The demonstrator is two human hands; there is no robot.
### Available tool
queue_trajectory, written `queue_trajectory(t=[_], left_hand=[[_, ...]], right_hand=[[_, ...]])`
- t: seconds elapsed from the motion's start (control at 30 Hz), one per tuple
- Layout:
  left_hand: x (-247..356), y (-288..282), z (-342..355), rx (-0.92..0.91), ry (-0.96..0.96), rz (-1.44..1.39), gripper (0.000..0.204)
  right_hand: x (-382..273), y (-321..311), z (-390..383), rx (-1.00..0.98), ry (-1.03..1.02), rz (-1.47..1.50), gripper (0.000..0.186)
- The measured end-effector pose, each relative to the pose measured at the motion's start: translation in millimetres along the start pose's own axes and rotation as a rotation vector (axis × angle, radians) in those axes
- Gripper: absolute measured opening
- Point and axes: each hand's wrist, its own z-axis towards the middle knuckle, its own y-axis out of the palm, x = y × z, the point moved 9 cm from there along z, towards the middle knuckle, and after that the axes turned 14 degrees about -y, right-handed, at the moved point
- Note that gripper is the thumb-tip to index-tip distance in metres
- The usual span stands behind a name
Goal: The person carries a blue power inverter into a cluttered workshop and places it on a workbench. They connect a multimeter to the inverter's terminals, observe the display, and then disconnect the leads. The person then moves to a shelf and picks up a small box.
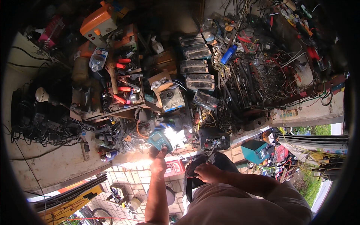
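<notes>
My left hand [159,163] grips a teal handheld meter [159,140] at the bench's front edge, the thumb on its face. The meter's small grey display faces up; I cannot read it. Close to my body, my right hand [208,172] is closed in front of dark cloth [192,170]. A thin reddish wire [185,150] runs between the meter's side and the area by that hand. What the right fingers hold is too small to make out. Just beyond it sits a black box with a fan grille [215,143].
Several dusty, dark-topped battery-like blocks [197,66] stand at the bench's middle. A crate with red-handled clamps [122,98] is left of them. Tools and wires crowd the right. A drink can [109,155] stands near the left front edge. Below are a red tray [174,168] and a green box [255,152].
</notes>
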Motion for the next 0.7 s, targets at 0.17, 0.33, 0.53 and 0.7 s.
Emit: queue_trajectory(t=[0.17,0.33,0.53,0.7], left_hand=[[54.1,43.6,-84.1,-0.127,-0.012,-0.123,0.059],[75.9,71.5,-138.4,-0.094,0.098,-0.11,0.042],[76.8,86.3,-180.7,-0.066,0.175,0.052,0.04],[81.3,93.8,-206.2,-0.074,0.198,0.086,0.038]], right_hand=[[-40.9,-58.8,12.0,0.215,-0.105,0.194,0.044],[-102.6,-171.9,-1.1,0.743,-0.367,0.314,0.032],[-98.5,-165.9,-19.7,0.617,-0.348,0.484,0.014],[-110.6,-171.8,-35.5,0.481,-0.27,0.408,0.019]])
